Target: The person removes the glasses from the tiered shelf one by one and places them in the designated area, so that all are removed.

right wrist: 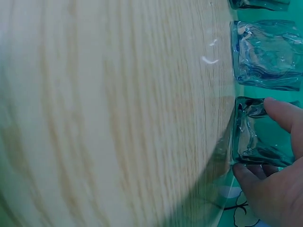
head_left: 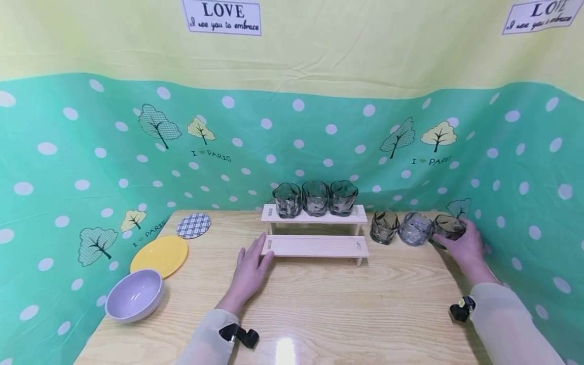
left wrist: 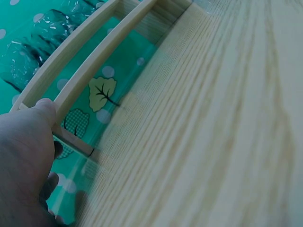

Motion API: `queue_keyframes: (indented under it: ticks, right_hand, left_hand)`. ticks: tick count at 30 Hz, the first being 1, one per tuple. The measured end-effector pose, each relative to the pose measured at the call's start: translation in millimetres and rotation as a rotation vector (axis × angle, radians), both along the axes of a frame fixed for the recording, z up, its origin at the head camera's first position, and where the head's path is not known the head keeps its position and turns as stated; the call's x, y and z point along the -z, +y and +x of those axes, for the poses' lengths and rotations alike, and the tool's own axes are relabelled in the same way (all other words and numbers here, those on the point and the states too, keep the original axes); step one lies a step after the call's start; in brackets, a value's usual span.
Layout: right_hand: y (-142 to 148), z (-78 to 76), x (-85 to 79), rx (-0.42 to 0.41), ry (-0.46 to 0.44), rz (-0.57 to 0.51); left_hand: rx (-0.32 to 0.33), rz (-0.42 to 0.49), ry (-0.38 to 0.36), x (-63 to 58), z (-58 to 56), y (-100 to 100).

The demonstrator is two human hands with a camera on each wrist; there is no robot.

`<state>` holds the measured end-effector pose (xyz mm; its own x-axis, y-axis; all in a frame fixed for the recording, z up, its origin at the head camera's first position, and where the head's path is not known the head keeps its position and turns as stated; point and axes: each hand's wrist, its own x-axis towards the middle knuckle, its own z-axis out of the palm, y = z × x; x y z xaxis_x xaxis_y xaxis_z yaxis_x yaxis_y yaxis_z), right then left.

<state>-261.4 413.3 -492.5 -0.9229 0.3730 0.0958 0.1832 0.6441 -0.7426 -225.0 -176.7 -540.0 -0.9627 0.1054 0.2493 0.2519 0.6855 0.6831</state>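
My right hand [head_left: 467, 248] grips a dark-tinted glass [head_left: 449, 227] at the right end of a row on the table. In the right wrist view, the glass [right wrist: 255, 132] stands between thumb and fingers, its base at the tabletop. Beside it are a clear bluish glass [head_left: 414, 229] and another dark glass [head_left: 384, 228]. My left hand [head_left: 248, 271] rests against the left end of the two-tier wooden rack [head_left: 315, 247], fingers extended. The left wrist view shows the thumb at the lower tier's front edge. Three dark glasses, among them the middle one [head_left: 315, 198], stand on the upper tier.
At the left of the wooden table [head_left: 319, 309] lie a lavender bowl [head_left: 135, 296], a yellow plate [head_left: 159, 257] and a checked round mat [head_left: 193, 225]. A green polka-dot cloth [head_left: 319, 147] hangs behind the table and along both sides, close to the right hand.
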Motion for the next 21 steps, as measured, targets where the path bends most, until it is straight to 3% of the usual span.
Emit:
queue_keyframes:
  ticks: [7,21]
  right_hand:
    - [0.1,0.6,-0.1,-0.017,0.024,0.015]
    - [-1.1,3.7,-16.1,-0.059,0.015,-0.007]
  left_hand:
    - [0.002,0.0,-0.004,-0.3,-0.4,0.5]
    - [0.003,0.004,-0.01,-3.1,0.7,0.6]
